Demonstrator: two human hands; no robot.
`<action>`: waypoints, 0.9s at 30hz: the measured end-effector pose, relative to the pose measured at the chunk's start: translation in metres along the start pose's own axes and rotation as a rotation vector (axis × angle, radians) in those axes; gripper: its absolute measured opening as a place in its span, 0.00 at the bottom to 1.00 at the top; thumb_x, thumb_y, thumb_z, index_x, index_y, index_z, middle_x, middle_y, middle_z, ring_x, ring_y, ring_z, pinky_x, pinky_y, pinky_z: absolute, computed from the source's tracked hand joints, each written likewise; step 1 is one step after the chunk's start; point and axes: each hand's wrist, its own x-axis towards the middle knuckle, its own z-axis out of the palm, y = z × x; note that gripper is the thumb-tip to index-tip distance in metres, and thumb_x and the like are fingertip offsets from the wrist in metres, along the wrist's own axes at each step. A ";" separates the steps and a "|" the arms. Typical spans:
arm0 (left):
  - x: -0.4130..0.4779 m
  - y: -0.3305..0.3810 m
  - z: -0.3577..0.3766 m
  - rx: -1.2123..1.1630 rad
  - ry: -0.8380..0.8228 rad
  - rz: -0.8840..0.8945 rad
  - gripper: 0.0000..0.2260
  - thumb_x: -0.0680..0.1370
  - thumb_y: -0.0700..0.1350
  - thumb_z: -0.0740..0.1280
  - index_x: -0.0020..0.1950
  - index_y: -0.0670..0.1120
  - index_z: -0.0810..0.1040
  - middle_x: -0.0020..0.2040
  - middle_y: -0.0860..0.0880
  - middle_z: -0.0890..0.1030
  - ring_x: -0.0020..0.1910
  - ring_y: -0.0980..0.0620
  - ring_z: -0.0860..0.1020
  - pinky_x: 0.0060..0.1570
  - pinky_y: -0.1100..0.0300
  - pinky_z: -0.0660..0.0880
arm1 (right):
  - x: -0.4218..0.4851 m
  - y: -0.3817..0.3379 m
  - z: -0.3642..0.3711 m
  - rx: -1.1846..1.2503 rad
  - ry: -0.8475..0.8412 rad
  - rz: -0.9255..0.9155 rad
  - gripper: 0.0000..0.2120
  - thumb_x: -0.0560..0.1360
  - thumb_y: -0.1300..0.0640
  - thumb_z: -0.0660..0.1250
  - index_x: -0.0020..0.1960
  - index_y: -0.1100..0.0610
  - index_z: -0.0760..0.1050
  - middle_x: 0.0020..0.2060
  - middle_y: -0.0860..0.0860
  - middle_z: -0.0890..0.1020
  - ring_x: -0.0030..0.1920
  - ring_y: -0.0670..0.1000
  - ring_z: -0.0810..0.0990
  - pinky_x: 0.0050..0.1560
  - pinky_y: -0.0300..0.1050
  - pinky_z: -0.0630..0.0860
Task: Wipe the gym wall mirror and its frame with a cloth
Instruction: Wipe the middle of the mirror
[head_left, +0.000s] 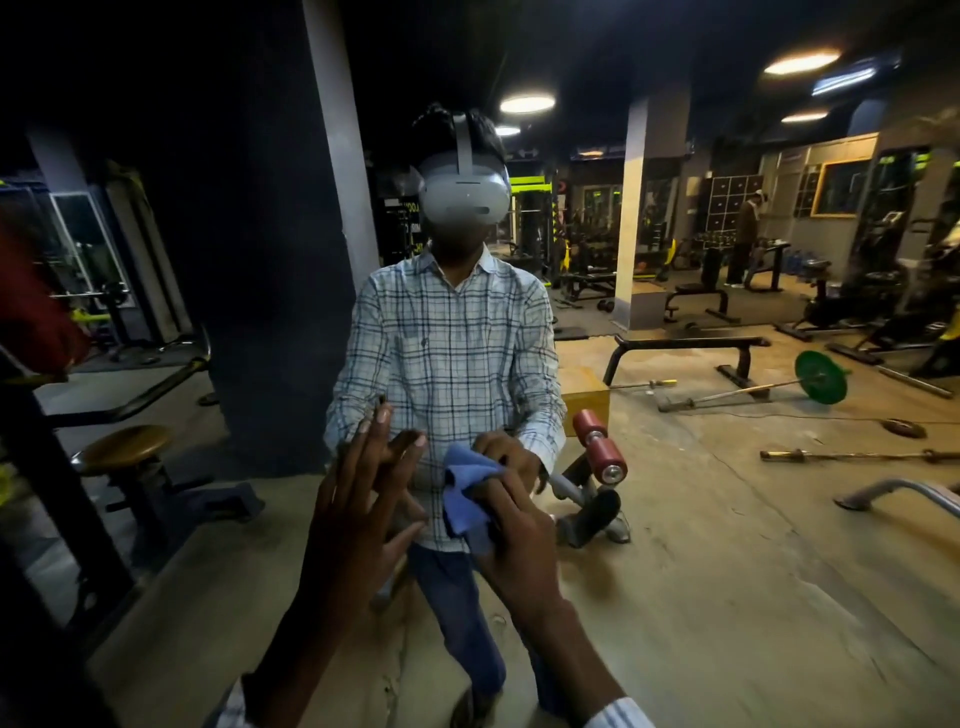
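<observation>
Blue cloth (465, 488) is pressing on the mirror (727, 519) near six o'clock; the right hand (519, 535) is squeezing it tight for rubbing. At seven o'clock the left hand (353, 509) is resting flat and open, likely for balance.

Reflected ahead, the person wears a long-sleeved collared white shirt (447, 338) checked with dark blue lines, blue jeans (457, 597) and a pale grey headset (464, 200) with a strap over the head. A white striped cuff (618, 714) rings the right wrist.
</observation>
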 end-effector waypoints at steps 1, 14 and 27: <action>0.000 -0.001 0.000 0.002 -0.001 0.001 0.50 0.65 0.56 0.85 0.82 0.50 0.64 0.85 0.43 0.54 0.83 0.40 0.56 0.71 0.39 0.69 | -0.004 0.012 -0.010 -0.034 -0.006 0.015 0.11 0.78 0.55 0.70 0.58 0.56 0.79 0.58 0.46 0.79 0.53 0.49 0.83 0.47 0.46 0.79; -0.001 0.001 0.001 -0.011 0.005 0.003 0.50 0.63 0.54 0.86 0.81 0.48 0.67 0.85 0.43 0.55 0.83 0.40 0.57 0.70 0.40 0.69 | -0.053 0.005 0.009 0.035 -0.034 0.183 0.15 0.75 0.54 0.69 0.62 0.52 0.79 0.61 0.45 0.80 0.58 0.42 0.79 0.57 0.30 0.72; 0.000 0.007 0.001 -0.007 0.006 -0.011 0.49 0.63 0.52 0.85 0.80 0.46 0.68 0.84 0.40 0.56 0.83 0.40 0.55 0.70 0.42 0.68 | -0.045 0.021 0.001 0.136 0.391 0.448 0.15 0.70 0.59 0.70 0.56 0.50 0.77 0.52 0.42 0.81 0.53 0.45 0.81 0.52 0.36 0.76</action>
